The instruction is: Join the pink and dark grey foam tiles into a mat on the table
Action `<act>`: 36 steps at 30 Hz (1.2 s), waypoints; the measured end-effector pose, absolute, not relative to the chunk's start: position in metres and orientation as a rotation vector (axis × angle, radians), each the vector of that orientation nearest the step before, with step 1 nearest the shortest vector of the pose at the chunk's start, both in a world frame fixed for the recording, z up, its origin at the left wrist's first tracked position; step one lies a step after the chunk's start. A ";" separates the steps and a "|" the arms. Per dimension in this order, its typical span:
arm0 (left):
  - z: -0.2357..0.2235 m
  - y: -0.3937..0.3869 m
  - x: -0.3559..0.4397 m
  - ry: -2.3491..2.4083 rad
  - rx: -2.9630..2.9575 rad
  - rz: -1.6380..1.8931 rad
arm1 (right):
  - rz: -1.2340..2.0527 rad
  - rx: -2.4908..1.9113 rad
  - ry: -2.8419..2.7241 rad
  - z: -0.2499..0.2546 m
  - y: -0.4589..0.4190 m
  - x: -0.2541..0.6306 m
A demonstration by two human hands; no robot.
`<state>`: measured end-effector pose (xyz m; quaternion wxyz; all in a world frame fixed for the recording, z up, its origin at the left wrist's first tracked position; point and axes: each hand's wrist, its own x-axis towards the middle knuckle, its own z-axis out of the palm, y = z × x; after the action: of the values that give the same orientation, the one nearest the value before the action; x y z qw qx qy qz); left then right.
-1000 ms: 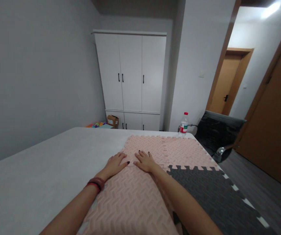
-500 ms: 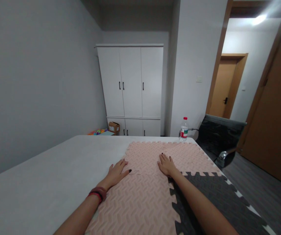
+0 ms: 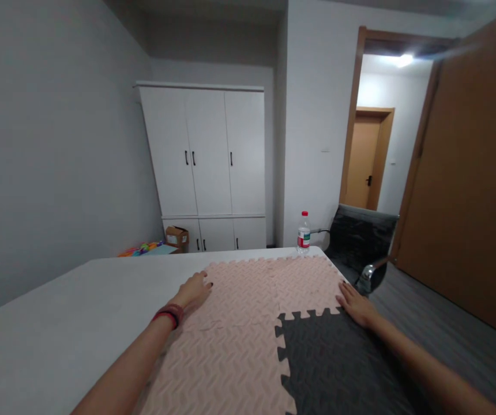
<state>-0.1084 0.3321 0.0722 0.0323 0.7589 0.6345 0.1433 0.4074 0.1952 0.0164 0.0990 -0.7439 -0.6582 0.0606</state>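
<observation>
While both arms are stretched forward over the white table (image 3: 57, 311), the left hand (image 3: 194, 290) is laid flat and open, palm down, on the left edge of the pink foam mats (image 3: 239, 323), at the spot where that edge meets the bare tabletop. A dark red band (image 3: 169, 314) is worn on the left wrist. The right hand (image 3: 355, 304) is likewise spread open, fingers extended, and is pressed on the right edge of the mats, just where the far pink tile is joined to the dark grey foam mat (image 3: 334, 363). Nothing is gripped by either hand. The pink tiles are locked together by toothed edges and are laid flat on the right half of the table; the grey tile is fitted into their near right corner, its teeth meshed with the pink ones on two sides. A herringbone pattern is pressed into the surface of all the tiles. At the far right corner of the table a water bottle (image 3: 303, 233) with a red cap is stood upright, well apart from both hands. Beyond it a black chair (image 3: 358, 242) is seen beside the table, and a white cupboard (image 3: 207, 161) is set against the back wall, with a small cardboard box (image 3: 177, 236) on the floor before it
</observation>
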 end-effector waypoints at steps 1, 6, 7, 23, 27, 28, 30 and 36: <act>0.074 0.348 -0.089 1.899 2.369 0.449 | 0.169 -2.220 -1.942 0.009 0.194 0.414; 0.056 0.407 0.044 1.704 2.504 0.526 | 0.086 -2.224 -1.963 -0.007 0.202 0.418; 0.047 0.412 0.069 1.696 2.516 0.543 | 0.080 -2.216 -1.966 -0.007 0.204 0.419; 0.011 0.423 0.127 1.715 2.702 0.401 | 0.093 -2.222 -1.939 -0.003 0.206 0.421; 0.025 0.390 0.130 1.634 2.777 0.369 | 0.111 -2.218 -1.930 0.000 0.202 0.422; 0.026 0.377 0.127 1.602 2.796 0.373 | 0.107 -2.220 -1.924 0.000 0.202 0.422; 0.022 0.346 0.116 1.524 2.828 0.354 | 0.092 -2.227 -1.914 -0.002 0.202 0.423; 0.001 0.284 0.097 1.355 2.836 0.194 | 0.102 -2.246 -1.899 -0.005 0.201 0.424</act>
<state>0.0967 0.2841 0.0013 -0.0040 0.9006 0.4303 0.0616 0.4239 0.2009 -0.0048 0.0992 -0.7594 -0.6421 0.0345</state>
